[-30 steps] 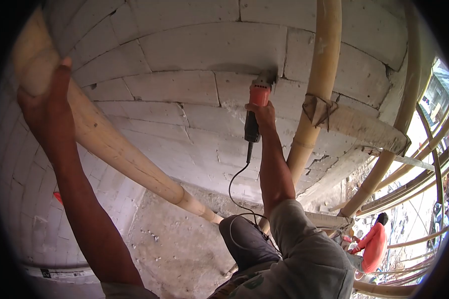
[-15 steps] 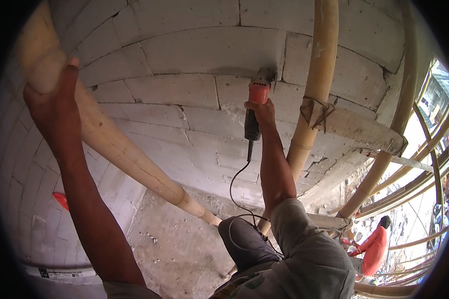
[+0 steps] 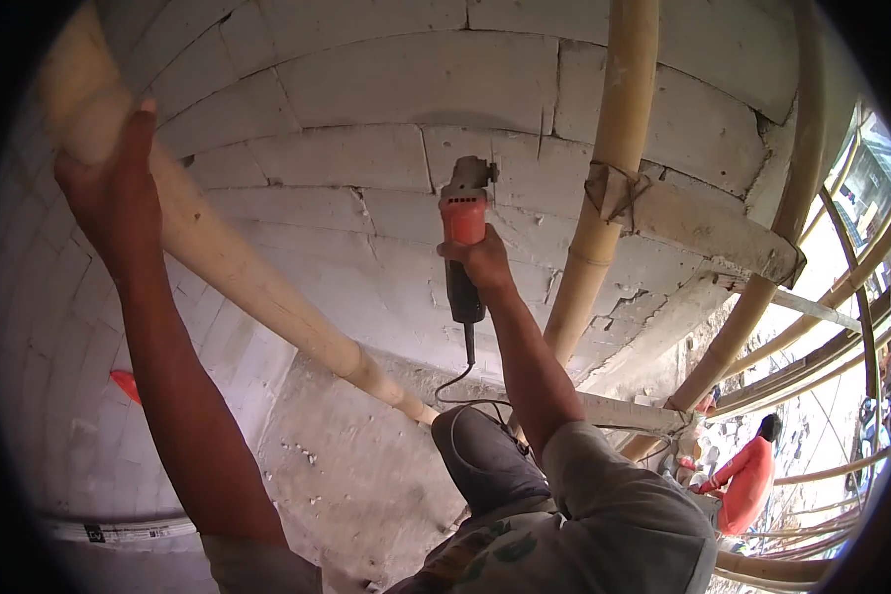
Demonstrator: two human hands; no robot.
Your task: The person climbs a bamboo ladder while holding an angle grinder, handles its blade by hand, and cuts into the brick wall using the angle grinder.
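My right hand (image 3: 481, 259) is wrapped round the red and black body of an angle grinder (image 3: 463, 226). The grinder's head points up, close to the pale block wall (image 3: 416, 84); whether its disc touches the wall I cannot tell. A thin vertical cut shows in the blocks above and to the right of it. From the handle's lower end a black cord (image 3: 455, 384) curves down to my knee. On the left, my left hand (image 3: 119, 203) grips a thick bamboo pole (image 3: 257, 302) that slants down to the right, thumb up along it.
Another bamboo pole (image 3: 604, 198) stands right of the grinder, lashed to a crosspiece (image 3: 708, 226). More scaffold poles (image 3: 812, 129) are farther right. A person in red (image 3: 747, 485) is low at the right. Below lies a rough concrete floor (image 3: 366, 495); a red object (image 3: 126, 385) is at left.
My right hand has moved the grinder down and left, away from the vertical cut, which now shows. The view has shifted slightly. My left hand still holds the pole.
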